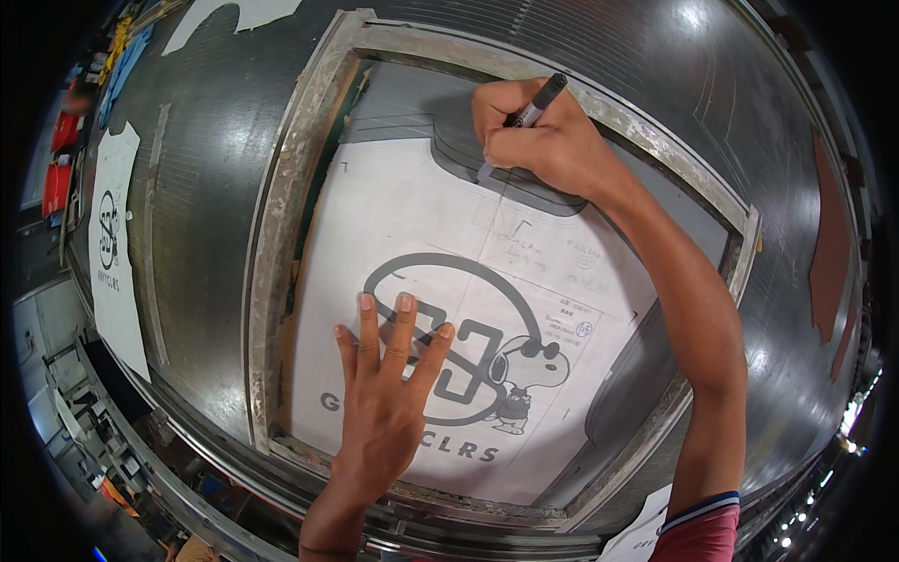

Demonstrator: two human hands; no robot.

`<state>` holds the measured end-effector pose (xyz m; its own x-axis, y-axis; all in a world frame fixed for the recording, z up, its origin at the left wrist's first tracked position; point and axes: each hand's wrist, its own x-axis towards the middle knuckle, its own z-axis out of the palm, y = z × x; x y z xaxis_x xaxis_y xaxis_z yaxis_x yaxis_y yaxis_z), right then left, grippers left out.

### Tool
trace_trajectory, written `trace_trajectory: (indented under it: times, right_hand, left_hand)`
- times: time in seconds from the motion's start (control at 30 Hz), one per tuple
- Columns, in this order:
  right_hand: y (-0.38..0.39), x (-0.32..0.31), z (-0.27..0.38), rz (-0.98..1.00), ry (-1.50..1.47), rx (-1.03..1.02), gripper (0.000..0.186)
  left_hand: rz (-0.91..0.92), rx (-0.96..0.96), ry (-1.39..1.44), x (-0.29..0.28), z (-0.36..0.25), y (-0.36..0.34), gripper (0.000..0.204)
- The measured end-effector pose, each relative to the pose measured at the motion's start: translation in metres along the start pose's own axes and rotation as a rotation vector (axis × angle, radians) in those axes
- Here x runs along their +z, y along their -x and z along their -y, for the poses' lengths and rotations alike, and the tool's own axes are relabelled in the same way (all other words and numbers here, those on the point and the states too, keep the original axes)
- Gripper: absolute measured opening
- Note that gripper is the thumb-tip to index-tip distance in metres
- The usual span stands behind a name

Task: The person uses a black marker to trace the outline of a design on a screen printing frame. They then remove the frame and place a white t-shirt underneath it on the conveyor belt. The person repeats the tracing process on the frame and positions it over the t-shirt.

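Note:
A screen-printing frame [290,178] with worn, pale bars lies on the dark table, slightly turned. Inside it shows a white sheet [375,197] with a dark oval emblem, block letters, a cartoon dog and fine pencil-like lines. My left hand [386,403] rests over the emblem and lettering, fingers spread, hiding part of both. Near the sheet's curved upper edge, my right hand [548,140] grips a marker pen [543,98] with a grey barrel and black end. Its lower tip points at that edge; whether it touches is too small to tell.
Left of the frame lies a white cut piece [117,253] with a similar print, beside a narrow strip [154,234]. Another white piece [220,23] is at the far left, and one [641,529] sits by my right sleeve. A brown piece [829,234] lies at the right.

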<state>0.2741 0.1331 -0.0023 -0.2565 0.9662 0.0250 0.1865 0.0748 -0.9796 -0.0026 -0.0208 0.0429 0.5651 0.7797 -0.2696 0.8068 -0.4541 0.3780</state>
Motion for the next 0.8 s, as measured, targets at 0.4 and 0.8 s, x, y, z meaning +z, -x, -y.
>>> trace_trajectory:
  times: [0.4,0.8]
  right_hand:
    - [0.0002,-0.0044,-0.0024,0.073,-0.003,-0.041,0.018]
    - [-0.0009,-0.0036,-0.0035,0.103,-0.036,-0.052,0.021]
  left_hand:
    - [-0.019,-0.017,-0.043,0.0017,-0.0017,-0.0002,0.067]
    - [-0.014,-0.035,-0.031,0.0006,-0.0023,0.0015,0.071]
